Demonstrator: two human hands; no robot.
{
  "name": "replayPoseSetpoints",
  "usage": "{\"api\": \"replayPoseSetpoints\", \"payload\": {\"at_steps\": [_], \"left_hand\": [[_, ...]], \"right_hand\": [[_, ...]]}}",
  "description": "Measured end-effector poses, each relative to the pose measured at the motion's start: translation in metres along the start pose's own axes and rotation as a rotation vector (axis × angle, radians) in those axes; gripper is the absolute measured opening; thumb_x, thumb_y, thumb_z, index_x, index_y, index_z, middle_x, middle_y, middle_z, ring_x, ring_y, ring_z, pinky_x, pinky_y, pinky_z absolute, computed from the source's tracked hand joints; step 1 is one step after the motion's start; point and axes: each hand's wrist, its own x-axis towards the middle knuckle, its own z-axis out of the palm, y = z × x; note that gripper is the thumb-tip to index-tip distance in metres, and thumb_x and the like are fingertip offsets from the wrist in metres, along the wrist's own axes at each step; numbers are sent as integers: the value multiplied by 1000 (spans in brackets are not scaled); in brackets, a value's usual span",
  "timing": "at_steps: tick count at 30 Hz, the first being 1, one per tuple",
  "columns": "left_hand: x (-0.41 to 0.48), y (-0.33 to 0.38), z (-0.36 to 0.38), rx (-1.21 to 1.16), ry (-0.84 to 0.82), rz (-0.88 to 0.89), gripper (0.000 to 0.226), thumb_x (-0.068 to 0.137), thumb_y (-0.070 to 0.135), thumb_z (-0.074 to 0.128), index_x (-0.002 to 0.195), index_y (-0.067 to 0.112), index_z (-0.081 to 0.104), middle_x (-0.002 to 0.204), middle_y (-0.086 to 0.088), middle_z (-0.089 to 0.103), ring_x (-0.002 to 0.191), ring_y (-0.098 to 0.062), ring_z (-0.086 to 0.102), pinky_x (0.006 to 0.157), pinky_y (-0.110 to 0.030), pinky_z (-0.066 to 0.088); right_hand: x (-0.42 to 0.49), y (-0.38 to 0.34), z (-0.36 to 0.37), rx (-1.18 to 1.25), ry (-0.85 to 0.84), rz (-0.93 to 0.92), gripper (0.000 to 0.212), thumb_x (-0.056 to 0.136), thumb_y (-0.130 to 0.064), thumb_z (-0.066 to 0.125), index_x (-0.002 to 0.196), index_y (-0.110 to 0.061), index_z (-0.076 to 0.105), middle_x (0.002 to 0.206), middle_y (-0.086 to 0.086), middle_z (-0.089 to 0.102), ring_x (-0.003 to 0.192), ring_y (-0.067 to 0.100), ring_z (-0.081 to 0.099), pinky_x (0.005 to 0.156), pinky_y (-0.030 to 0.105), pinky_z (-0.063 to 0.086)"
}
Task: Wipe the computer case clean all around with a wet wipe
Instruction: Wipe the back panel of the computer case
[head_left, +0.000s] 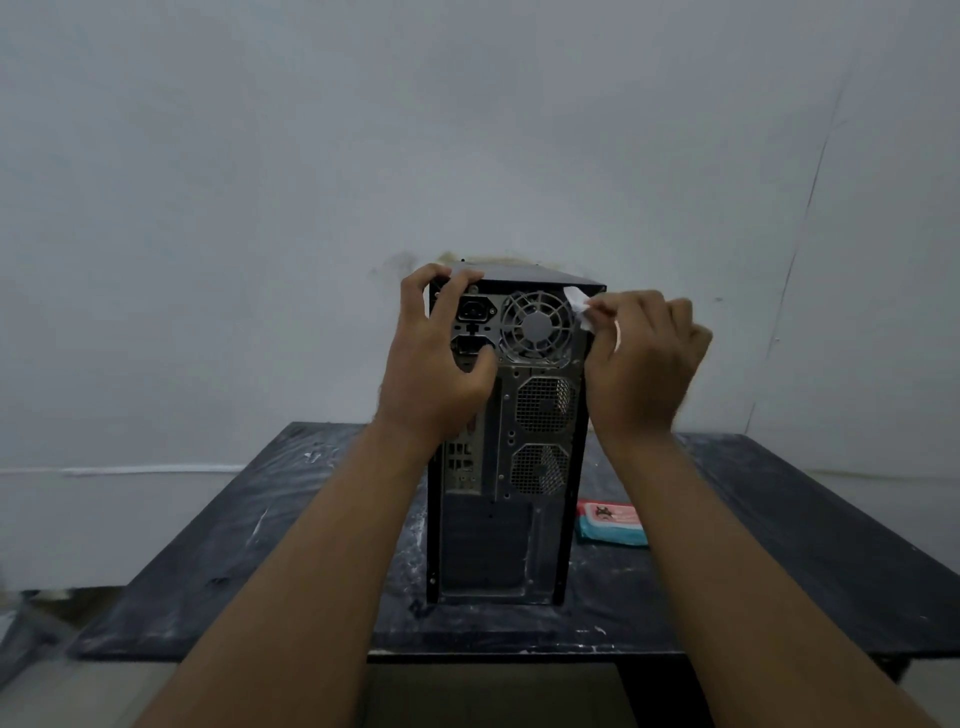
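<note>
left hand (436, 364): raised, forearm stretched forward, fingers curled over top rear edge of computer case (493, 545), thumb on rear panel lower down; clamped on top left corner.
right hand (644, 374): raised, knuckles toward camera, fingertips pinched tight on wipe (579, 306).
wipe: small, white, thin, crumpled; against top right rear corner of case, just past the pinch.
computer case: upright on table (779, 545), rear facing camera, between the two grips; black box, bare grey sheet-metal back.
fan grille (537, 327): round, concentric wire rings; between grips, just beside wipe.
mesh vents (543, 405): two, perforated, stacked; below the pinch.
wipe pack (613, 522): flat, soft, blue with pink top; on table well below right grip, near case base.
table: dark flat top, scuffed, white smears.
wall (467, 130): plain, pale, stained behind case top.
</note>
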Motion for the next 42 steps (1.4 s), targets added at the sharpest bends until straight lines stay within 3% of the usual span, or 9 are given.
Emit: {"api": "replayPoseSetpoints", "payload": {"at_steps": [3, 8, 12, 15, 20, 27, 32, 36, 42], "left_hand": [[-1, 4, 4, 24, 26, -15, 65, 88, 19, 74, 149, 25, 51, 153, 3, 31, 144, -13, 42, 109, -28, 52], [-2, 5, 3, 86, 25, -15, 67, 91, 22, 74, 152, 24, 48, 157, 1, 31, 143, -12, 42, 104, -23, 50], [-38, 2, 9, 64, 129, -57, 77, 93, 14, 75, 159, 10, 36, 161, -9, 28, 151, -15, 32, 116, -10, 32], [-98, -9, 26, 38, 169, -194, 80, 93, 12, 77, 159, 5, 31, 163, -10, 24, 155, -22, 29, 124, -20, 29], [-189, -33, 47, -72, 2, -493, 89, 95, 24, 78, 163, 18, 20, 165, 7, 17, 154, -16, 30, 123, -40, 35], [-241, -54, 65, -129, -59, -717, 83, 92, 36, 81, 156, 30, 28, 153, 9, 30, 146, -15, 35, 122, -57, 36], [-248, -64, 71, -134, -106, -711, 77, 84, 66, 72, 143, 49, 27, 146, 11, 36, 141, -18, 42, 119, -58, 39], [-253, -67, 72, -90, -159, -683, 87, 84, 66, 71, 152, 39, 25, 148, 11, 35, 141, -16, 41, 122, -57, 35], [-258, -72, 68, -114, -186, -674, 86, 83, 65, 73, 149, 58, 18, 152, 11, 34, 145, -15, 40, 122, -59, 35]], "right_hand": [[-13, 4, 3, 34, -56, 15, 15, 103, -29, 66, 100, -19, 76, 99, -4, 72, 92, 23, 57, 79, 35, 29], [-79, 12, -11, 88, -125, 72, 7, 101, -21, 69, 99, -16, 74, 96, -2, 71, 87, 24, 58, 78, 33, 26], [-130, 16, -22, 79, -244, 69, 3, 98, -19, 72, 97, -18, 75, 95, -2, 71, 87, 25, 61, 80, 34, 28], [-139, 17, -26, 59, -294, 56, 4, 95, -16, 79, 97, -18, 77, 96, -2, 73, 88, 26, 62, 82, 34, 28], [-124, 17, -22, -1, -255, 26, 10, 101, -25, 73, 98, -16, 77, 97, -2, 73, 90, 24, 59, 80, 34, 27], [-240, 40, -48, -35, -507, -70, 7, 92, -12, 80, 91, -18, 76, 93, 0, 74, 90, 29, 66, 79, 41, 37], [-233, 40, -51, -49, -511, -103, 4, 94, -16, 76, 95, -19, 79, 94, -1, 77, 96, 31, 66, 82, 43, 38], [-206, 31, -43, -19, -355, -56, 19, 101, -19, 63, 96, -16, 81, 97, -1, 78, 92, 29, 66, 84, 41, 36], [-285, 51, -54, -11, -586, -164, 8, 90, -12, 77, 90, -19, 80, 89, -3, 75, 92, 26, 57, 79, 42, 34]]}}
